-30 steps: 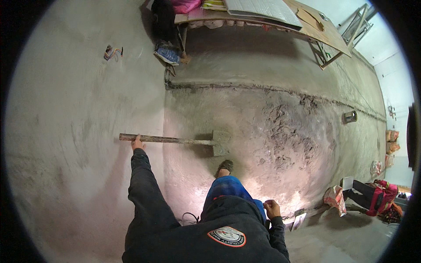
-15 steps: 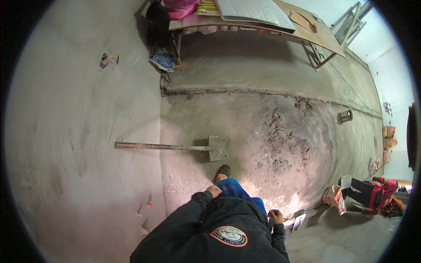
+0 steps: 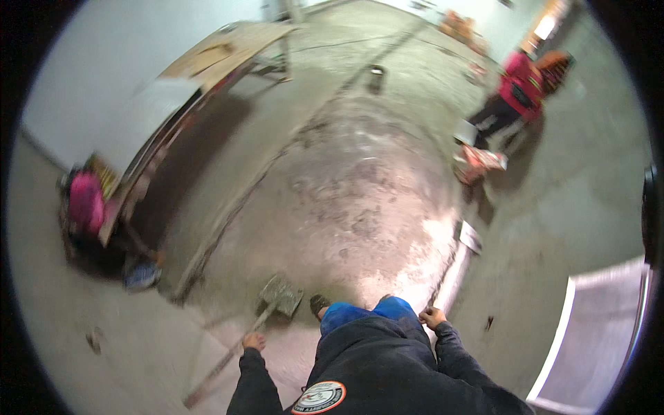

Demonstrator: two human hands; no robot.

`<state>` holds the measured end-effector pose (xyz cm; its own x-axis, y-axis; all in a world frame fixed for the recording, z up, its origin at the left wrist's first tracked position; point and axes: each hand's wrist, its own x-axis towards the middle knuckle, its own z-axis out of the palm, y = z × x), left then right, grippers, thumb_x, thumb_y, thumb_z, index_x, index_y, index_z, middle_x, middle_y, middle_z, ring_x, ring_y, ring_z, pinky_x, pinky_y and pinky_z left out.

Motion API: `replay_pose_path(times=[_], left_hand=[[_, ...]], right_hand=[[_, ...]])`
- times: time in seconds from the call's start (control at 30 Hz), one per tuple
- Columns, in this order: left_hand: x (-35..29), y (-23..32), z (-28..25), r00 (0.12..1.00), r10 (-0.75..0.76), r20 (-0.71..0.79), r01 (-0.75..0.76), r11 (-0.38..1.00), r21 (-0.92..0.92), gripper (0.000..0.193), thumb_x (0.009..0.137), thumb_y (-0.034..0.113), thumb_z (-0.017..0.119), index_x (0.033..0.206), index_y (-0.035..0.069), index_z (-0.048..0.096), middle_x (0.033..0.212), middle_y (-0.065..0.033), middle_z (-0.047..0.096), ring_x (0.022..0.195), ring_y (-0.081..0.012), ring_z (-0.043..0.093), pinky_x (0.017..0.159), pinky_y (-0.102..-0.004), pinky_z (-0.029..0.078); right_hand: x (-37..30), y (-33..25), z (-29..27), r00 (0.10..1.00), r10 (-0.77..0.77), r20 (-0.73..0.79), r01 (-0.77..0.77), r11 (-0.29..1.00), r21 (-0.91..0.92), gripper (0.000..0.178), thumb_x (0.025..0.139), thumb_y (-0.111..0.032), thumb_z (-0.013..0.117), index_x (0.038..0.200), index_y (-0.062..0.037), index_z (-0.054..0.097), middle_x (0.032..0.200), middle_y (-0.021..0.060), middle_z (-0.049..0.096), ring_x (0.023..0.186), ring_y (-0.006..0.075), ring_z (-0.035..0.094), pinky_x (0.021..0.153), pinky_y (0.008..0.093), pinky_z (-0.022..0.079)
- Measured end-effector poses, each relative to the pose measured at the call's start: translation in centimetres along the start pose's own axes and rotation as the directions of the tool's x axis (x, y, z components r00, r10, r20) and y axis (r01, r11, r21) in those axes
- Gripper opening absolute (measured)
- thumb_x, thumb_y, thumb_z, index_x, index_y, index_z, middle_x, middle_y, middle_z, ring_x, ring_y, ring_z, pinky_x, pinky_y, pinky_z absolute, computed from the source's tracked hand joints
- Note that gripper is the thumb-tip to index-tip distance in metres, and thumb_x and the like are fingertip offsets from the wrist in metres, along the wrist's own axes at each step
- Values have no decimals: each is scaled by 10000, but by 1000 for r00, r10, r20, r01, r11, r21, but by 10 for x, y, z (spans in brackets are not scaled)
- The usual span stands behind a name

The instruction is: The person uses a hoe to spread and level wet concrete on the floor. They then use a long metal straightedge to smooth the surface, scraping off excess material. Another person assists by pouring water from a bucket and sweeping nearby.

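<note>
My left hand (image 3: 254,341) is stretched out at the lower left, its fingers curled. It overlaps the wooden handle of a shovel (image 3: 280,296); whether it touches the handle is unclear. The shovel's cement-coated blade points down at the floor, and its handle slants to the lower left against the wall. By my right thigh, my right hand (image 3: 432,317) is closed with its fingertips pinched together; what they hold, if anything, is too small to make out. I wear a dark jacket and blue trousers, and one dark shoe (image 3: 319,304) shows beside the blade.
Rough, wet-looking cement (image 3: 360,200) covers the floor ahead. A wooden table (image 3: 228,48) with a pink bag (image 3: 86,203) stands at left. A person in red (image 3: 520,83) bends by a sack (image 3: 477,162) at right. A dark cylinder (image 3: 376,71) stands farther off; a pale-framed panel (image 3: 588,332) is lower right.
My view has swung round to the right, blurring the picture. My left hand has moved out from my thigh to the shovel's handle. The shovel still leans on the wall.
</note>
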<state>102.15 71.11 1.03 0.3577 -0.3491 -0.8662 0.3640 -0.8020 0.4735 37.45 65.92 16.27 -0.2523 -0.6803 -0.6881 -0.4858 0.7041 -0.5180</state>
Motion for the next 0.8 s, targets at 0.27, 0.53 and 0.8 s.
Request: replay_pose_path(times=[0.27,0.53,0.8], left_hand=[[-73,83,183,981,-33,192,-27,952,305,136,801,135,506,872,30,556,711,-91,591,509,-191,541,415,-305,422],[-229,94,477,666,63,744,-672,485,560,177,829,168,538,946,40,580,767,-57,625,597,-117,574,505,-252,448],[-265,112,592,708,38,705,-594,572,566,191,825,189,564,924,27,579,737,-67,623,566,-115,568,500,-235,444]], right_hand=[[16,71,-12,983,123,-134,-97,979,180,247,742,-209,623,893,-15,640,820,100,654,740,166,620,698,285,492],[31,164,-96,970,199,-141,-39,699,714,119,771,-108,569,842,-15,588,728,84,622,649,158,605,575,282,470],[36,294,-160,843,469,-264,-34,536,844,87,800,-63,531,831,17,540,673,77,594,556,153,574,485,280,470]])
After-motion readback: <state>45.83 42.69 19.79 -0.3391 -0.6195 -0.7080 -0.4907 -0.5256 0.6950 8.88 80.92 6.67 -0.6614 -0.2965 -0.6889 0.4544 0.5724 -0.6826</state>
